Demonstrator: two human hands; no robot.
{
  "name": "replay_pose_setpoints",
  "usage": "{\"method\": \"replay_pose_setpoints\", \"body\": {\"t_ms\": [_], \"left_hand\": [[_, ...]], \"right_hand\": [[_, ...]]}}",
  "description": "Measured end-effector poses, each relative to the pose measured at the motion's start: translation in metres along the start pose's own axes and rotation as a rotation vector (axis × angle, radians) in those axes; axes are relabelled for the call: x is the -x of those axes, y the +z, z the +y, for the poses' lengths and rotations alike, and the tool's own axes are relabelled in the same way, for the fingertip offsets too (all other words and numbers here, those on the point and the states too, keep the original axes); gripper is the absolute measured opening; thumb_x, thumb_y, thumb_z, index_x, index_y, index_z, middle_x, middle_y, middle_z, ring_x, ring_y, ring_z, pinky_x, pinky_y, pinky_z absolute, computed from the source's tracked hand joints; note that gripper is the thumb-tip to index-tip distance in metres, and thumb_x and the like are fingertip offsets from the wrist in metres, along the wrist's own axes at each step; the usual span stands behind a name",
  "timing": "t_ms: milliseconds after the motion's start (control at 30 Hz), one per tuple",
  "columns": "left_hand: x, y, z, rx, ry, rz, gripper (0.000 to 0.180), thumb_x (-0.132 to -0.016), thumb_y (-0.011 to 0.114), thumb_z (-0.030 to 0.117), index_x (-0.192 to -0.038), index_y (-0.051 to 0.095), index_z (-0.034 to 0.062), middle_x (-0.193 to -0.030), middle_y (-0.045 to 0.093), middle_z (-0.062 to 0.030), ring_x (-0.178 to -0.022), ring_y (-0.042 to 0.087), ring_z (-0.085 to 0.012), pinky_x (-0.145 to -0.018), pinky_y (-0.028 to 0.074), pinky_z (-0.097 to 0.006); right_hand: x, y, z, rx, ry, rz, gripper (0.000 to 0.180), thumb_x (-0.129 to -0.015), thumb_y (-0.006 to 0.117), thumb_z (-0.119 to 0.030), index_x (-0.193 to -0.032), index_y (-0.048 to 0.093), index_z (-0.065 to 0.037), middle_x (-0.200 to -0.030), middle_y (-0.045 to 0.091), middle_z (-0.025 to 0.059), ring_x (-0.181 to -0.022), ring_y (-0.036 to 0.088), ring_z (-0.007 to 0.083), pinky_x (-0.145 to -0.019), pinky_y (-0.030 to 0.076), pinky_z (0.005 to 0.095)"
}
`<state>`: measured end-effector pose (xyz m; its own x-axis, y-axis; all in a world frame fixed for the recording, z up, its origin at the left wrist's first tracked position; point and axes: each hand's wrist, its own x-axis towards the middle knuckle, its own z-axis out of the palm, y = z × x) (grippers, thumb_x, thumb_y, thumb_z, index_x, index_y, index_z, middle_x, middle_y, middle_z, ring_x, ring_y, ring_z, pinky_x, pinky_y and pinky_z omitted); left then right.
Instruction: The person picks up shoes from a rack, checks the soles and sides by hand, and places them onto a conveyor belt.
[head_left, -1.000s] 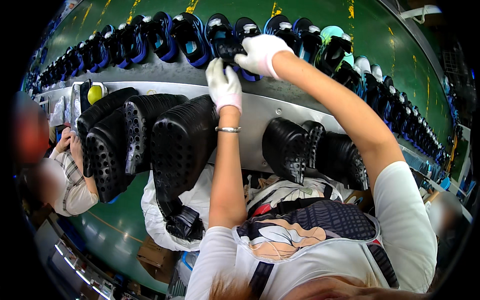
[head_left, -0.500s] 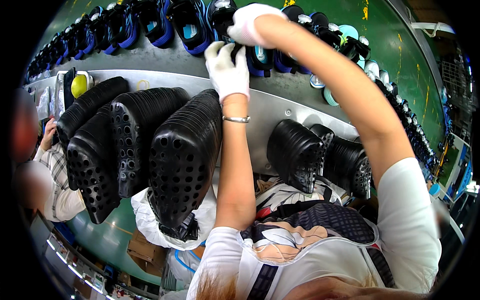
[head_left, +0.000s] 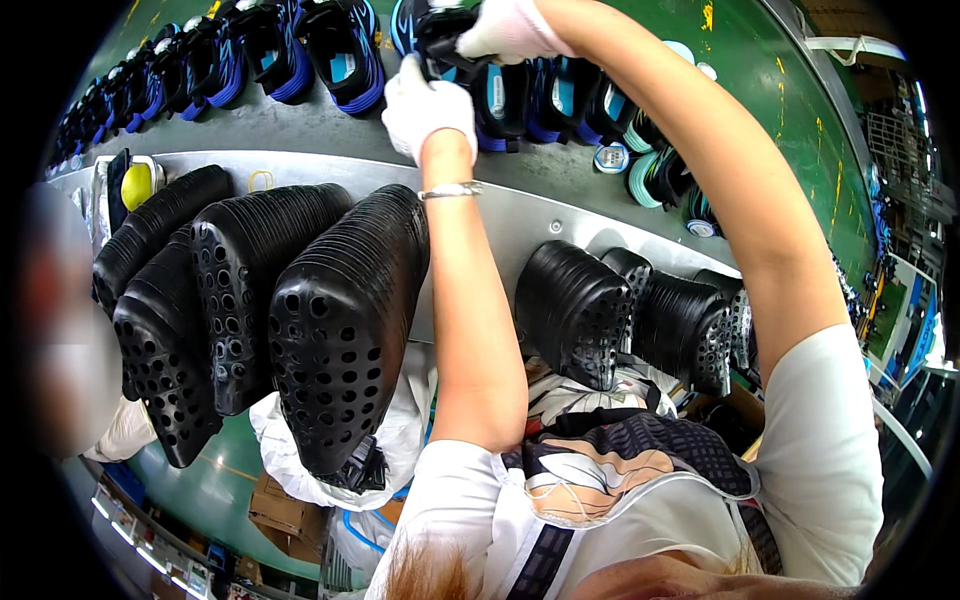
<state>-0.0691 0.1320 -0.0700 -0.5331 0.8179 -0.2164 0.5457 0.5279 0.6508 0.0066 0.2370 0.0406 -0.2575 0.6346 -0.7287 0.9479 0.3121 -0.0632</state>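
Both my hands wear white gloves and work at one black and blue sneaker (head_left: 404,25) at the top of the view, in a row of shoes. My left hand (head_left: 428,112) is closed at the shoe's near end, its fingertips partly hidden. From the right, my right hand (head_left: 510,32) reaches over and grips the black upper around the opening. What lies inside this shoe is hidden by my hands. Nearest below my left hand is a large stack of nested black plastic shoe inserts (head_left: 345,310) with round holes in their toes.
More stacked black inserts (head_left: 165,350) stand at left, others (head_left: 575,310) at right, along the metal ledge (head_left: 500,215). Blue-black shoes (head_left: 345,55) line the grey surface beyond, with mint-soled ones (head_left: 655,175) farther right. A white bag (head_left: 405,440) hangs below; a blurred person (head_left: 80,350) is at left.
My left hand has moved left and closed its fingers at the shoe. My right hand has moved up. The shoes and ledge sit differently in view as the head shifted.
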Motion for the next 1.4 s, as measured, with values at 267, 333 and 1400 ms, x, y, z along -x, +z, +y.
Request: {"method": "replay_pose_setpoints", "body": {"t_ms": [267, 333, 1400], "left_hand": [[0.021, 0.011, 0.008, 0.068, 0.018, -0.097, 0.038, -0.082, 0.055, 0.025, -0.117, 0.061, 0.0123, -0.11, 0.061, -0.0161, -0.097, 0.062, -0.0359, -0.085, 0.05, -0.044], [0.008, 0.005, 0.004, 0.091, -0.01, -0.087, 0.035, -0.082, 0.056, 0.03, -0.109, 0.066, 0.0119, -0.099, 0.067, -0.0158, -0.092, 0.065, -0.0349, -0.082, 0.051, -0.044], [0.016, -0.002, 0.023, -0.508, 0.253, -0.446, 0.018, -0.089, 0.056, 0.015, -0.1, 0.068, 0.0069, -0.105, 0.065, -0.0126, -0.103, 0.062, -0.0316, -0.082, 0.055, -0.038]], "right_hand": [[0.014, 0.012, 0.021, -0.013, 0.097, -0.022, 0.047, -0.08, 0.05, -0.037, -0.101, 0.068, 0.0, -0.104, 0.066, 0.0227, -0.095, 0.064, 0.0355, -0.083, 0.049, 0.0412], [0.021, 0.008, 0.003, -0.004, 0.142, 0.023, 0.047, -0.08, 0.049, -0.034, -0.104, 0.067, 0.0, -0.109, 0.064, 0.0229, -0.101, 0.063, 0.0368, -0.086, 0.049, 0.0413], [-0.052, 0.055, -0.014, 0.322, -0.214, 0.51, 0.019, -0.083, 0.054, -0.01, -0.09, 0.071, -0.004, -0.089, 0.07, 0.0171, -0.081, 0.069, 0.0311, -0.068, 0.055, 0.0401]]}}
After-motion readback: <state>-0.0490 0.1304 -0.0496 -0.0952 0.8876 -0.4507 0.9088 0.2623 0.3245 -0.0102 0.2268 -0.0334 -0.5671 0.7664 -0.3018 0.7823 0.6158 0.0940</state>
